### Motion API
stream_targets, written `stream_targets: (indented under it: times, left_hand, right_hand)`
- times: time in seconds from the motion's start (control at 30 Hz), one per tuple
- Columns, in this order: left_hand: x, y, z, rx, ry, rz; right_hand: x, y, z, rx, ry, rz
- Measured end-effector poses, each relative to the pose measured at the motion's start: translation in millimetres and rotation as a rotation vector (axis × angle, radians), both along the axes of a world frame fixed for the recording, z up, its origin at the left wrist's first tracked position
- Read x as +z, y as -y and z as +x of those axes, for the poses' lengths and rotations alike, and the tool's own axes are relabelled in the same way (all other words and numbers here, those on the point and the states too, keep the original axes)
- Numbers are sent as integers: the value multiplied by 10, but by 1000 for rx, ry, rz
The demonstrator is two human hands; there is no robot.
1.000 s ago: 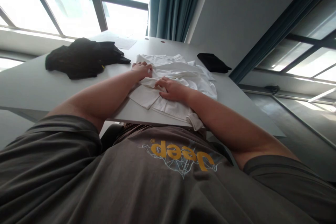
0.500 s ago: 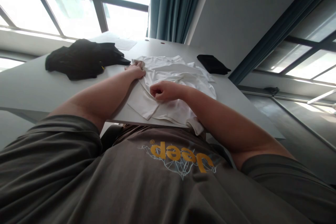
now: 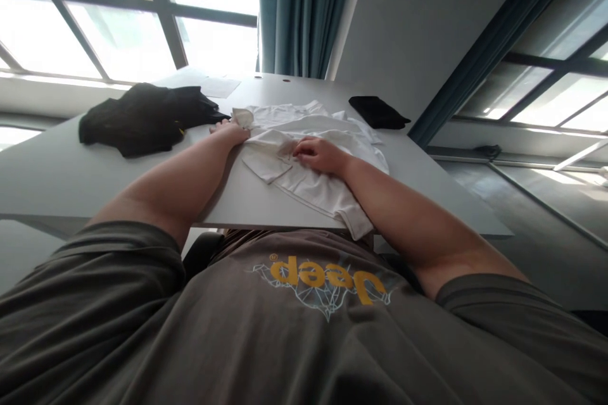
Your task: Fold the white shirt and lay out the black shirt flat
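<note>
White shirt (image 3: 311, 190) lies at the table's (image 3: 242, 205) near edge, presumably for easy reach; my left hand (image 3: 230, 131) clamps its side, my right hand (image 3: 322, 154) rests curled on it, grip unclear

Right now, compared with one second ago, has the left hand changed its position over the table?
Yes. The left hand has moved to the left, closer to the crumpled black garment, which lies in its same place.
</note>
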State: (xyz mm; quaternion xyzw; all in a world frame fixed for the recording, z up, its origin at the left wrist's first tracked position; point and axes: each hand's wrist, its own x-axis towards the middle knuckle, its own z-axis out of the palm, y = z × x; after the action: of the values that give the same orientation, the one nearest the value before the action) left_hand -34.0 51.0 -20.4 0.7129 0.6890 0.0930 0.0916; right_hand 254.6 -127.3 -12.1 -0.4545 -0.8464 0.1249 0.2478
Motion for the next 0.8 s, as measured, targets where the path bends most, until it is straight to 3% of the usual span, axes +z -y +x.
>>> stream_targets:
  times: [0.1,0.23,0.33,0.63,0.7,0.8]
  left_hand:
    - [20,22,-6,-74,19,34]
    - [21,8,-15,-148,35,56]
    - [12,-17,-33,-114,34,65]
    - [90,133,-26,-117,113,123]
    - [109,175,-31,-115,101,139]
    - [129,186,-89,-61,151,192]
  right_hand:
    - [-59,-68,113,-169,17,73]
    - [-78,-89,95,-242,195,-123]
    - [-71,-29,31,-172,254,-180]
    - [-47,267,-561,376,171,103]
    - [-62,266,-610,389,183,152]
    - [-105,93,-415,216,153,87]
